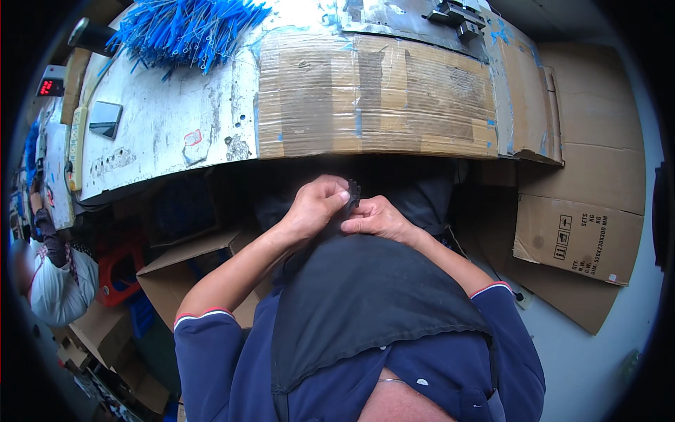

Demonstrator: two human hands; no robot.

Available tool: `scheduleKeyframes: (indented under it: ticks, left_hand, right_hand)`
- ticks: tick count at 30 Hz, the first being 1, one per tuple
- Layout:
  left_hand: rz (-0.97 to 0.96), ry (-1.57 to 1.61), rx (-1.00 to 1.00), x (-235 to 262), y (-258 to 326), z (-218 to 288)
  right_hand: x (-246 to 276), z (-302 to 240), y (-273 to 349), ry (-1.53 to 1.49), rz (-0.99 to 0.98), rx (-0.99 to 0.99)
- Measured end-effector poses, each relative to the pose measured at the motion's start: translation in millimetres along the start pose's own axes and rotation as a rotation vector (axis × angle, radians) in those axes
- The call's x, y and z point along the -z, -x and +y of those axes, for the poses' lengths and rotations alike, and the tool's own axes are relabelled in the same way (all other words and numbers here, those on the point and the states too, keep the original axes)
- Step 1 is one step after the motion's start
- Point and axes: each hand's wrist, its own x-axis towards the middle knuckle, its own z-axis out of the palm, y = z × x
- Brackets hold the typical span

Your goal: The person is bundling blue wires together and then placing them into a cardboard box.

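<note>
In front of my apron [365, 302], just below the table edge, my two hands are close together. My left hand [315, 205] is closed, its thumb and fingers pinching a small black piece with a notched edge [354, 191]; its exact kind I cannot make out. My right hand [383, 219] is curled closed against the lower part of that same black piece, thumb towards the left hand. The fingers and dark cloth behind hide the rest of the piece.
Flattened cardboard [373, 98] covers the table's front. Blue wire-like strands [186, 32] lie heaped at the far left, a metal fixture [460, 20] at the back. Large cartons [580, 232] stand right; an open box [186, 271] and another person [67, 281] are at left.
</note>
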Motion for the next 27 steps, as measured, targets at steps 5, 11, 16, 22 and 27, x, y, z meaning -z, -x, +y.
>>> scheduleKeyframes:
  ticks: [5, 11, 16, 22, 27]
  left_hand:
    - [-0.072, 0.076, 0.245, 10, -13, 17]
    - [-0.255, 0.115, 0.345, 23, -22, 26]
    - [-0.158, 0.042, 0.293, 19, -20, 32]
    - [-0.143, 0.009, 0.260, 13, -21, 32]
    - [-0.138, 0.252, 0.320, 11, -13, 28]
  right_hand:
    - [-3, -8, -2, 0.187, -0.028, -0.023]
    - [-4, -8, 0, 0.069, 0.033, 0.024]
    - [3, -1, -4, -0.097, 0.009, -0.003]
    - [4, -2, -2, -0.084, -0.007, -0.027]
    - [5, -8, 1, -0.157, -0.035, -0.027]
